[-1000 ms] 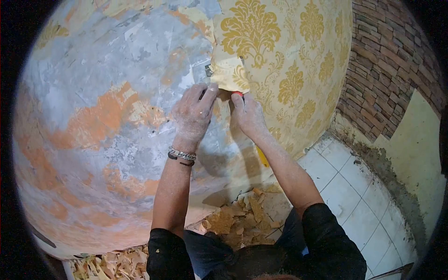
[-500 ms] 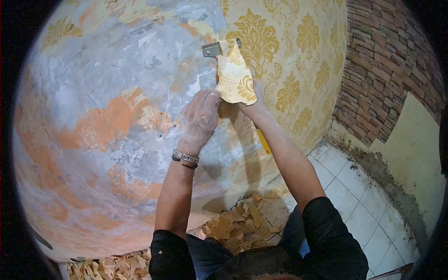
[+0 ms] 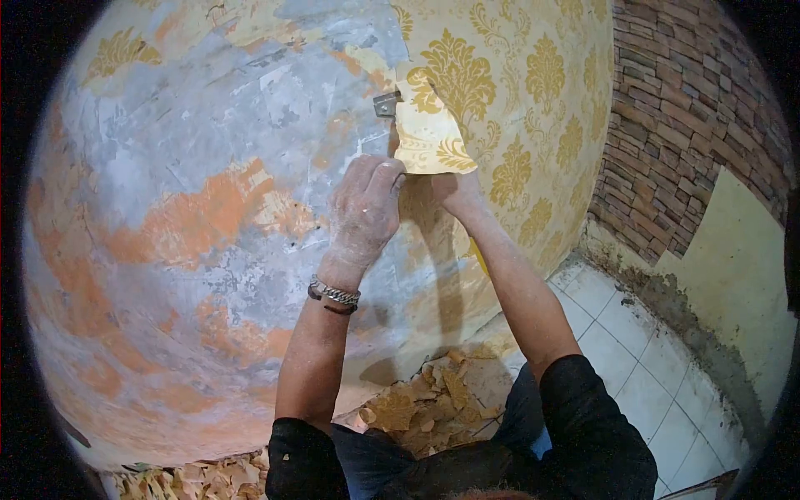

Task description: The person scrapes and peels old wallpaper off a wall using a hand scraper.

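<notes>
A loose flap of yellow damask wallpaper (image 3: 429, 129) hangs away from the wall, its pale back partly showing. My left hand (image 3: 367, 204), dusty and wearing a chain bracelet, is closed with its fingertips pinching the flap's lower left corner. Behind the flap is my right hand (image 3: 457, 193), its fingers mostly hidden, around the handle of a scraper. The scraper's metal blade (image 3: 386, 104) sticks out left of the flap, against the wall. A yellow piece (image 3: 478, 255), apparently the handle's end, peeks out beside my right forearm.
Patterned wallpaper (image 3: 546, 71) covers the wall to the right. Stripped plaster (image 3: 233, 125), grey with orange patches, spreads to the left. Torn wallpaper scraps (image 3: 417, 404) lie on the floor by my legs. Brick-pattern covering (image 3: 692, 100) and white floor tiles (image 3: 625, 358) are at right.
The flap's lower edge has swung up and to the right. The blade has shifted slightly right and down, more of it covered by the flap. My left hand has moved slightly right.
</notes>
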